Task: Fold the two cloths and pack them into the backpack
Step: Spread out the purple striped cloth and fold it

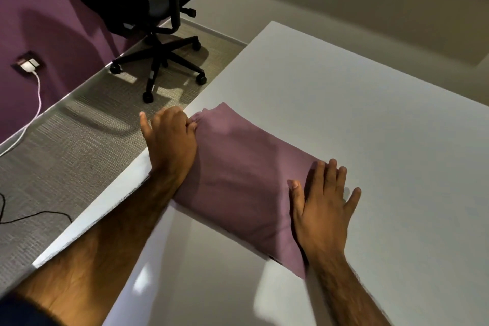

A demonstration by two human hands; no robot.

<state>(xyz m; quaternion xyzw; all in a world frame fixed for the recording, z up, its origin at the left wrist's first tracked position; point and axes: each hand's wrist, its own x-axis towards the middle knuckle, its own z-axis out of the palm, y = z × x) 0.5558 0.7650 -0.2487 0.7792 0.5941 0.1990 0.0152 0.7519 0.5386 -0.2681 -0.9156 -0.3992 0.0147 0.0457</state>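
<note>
Dim room, soft blur

Light is low; pale glare patches sit on the white table (370,127) near the bottom edge; the left hand (172,140) shades the purple cloth (238,182); the office chair (164,5) throws streaked shadows on the carpet (79,153); forearm outlines smear; wide-angle distortion bows the table's edges
</note>
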